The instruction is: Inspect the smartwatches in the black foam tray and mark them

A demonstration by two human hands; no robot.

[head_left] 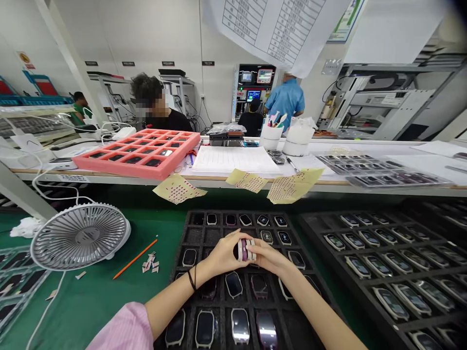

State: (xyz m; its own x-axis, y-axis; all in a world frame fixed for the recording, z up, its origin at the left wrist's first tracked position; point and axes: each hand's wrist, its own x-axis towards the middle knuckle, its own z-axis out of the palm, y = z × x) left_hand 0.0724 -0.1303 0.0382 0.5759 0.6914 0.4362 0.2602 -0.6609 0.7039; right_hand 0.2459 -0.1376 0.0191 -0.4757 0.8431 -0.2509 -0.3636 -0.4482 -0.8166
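Observation:
Over the black foam tray (pixel 191 236), a small stack of smartwatch cases (pixel 244 249), purple and silvery, is pinched between my two hands. My left hand (pixel 223 253) is closed round the left side of the stack, its fingers over the top. From the right, my right hand (pixel 269 256) grips the same stack with the fingertips. Below them, smartwatch cases such as a silver one (pixel 234 284) and a purple one (pixel 259 286) lie in the tray's compartments. My forearms cover part of the tray.
A second black tray (pixel 330 265) with rows of watch cases lies at right. To the left are a grey fan (pixel 82 236), an orange stick (pixel 134 258) and paper scraps (pixel 149 262). The shelf ahead bears a pink foam tray (pixel 170 163) and papers (pixel 235 159). People sit and stand beyond.

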